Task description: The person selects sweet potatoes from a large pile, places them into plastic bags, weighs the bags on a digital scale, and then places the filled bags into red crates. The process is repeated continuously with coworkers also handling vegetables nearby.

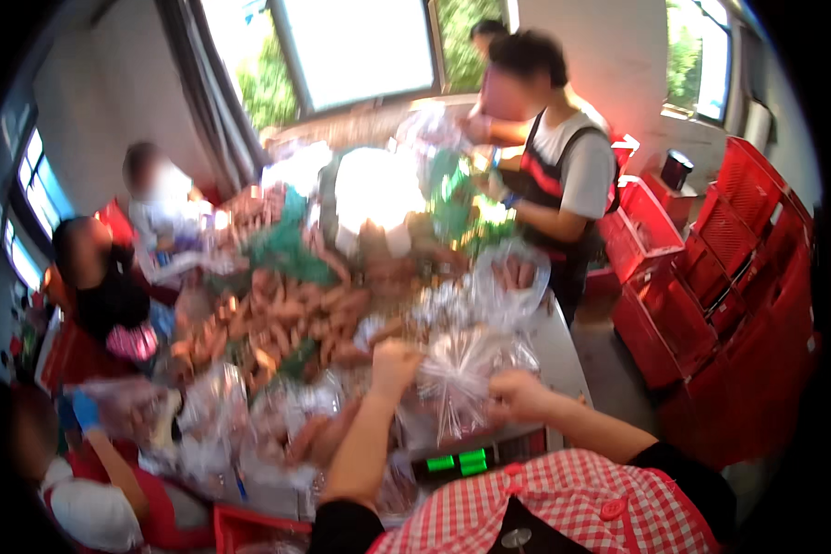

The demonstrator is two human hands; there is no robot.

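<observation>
A clear plastic bag (457,370), gathered into radiating folds, is between my two hands. My left hand (394,367) grips its left side and my right hand (522,393) grips its right side, both with fingers curled in. The bag's contents are blurred. Just below it, close to my body, is a digital scale (488,457) with lit green digits. Beyond the bag stands another clear bag (515,270) holding reddish-brown pieces. To the left spreads a large heap of elongated reddish-brown pieces (284,311), too blurred to identify exactly.
Filled clear bags (214,408) line the table's near left side. Green netting (291,242) lies over the heap. Co-workers stand around the table, one in an apron (567,173) at the far right and one with a blue glove (85,410) at left. Red plastic crates (692,291) are stacked at right.
</observation>
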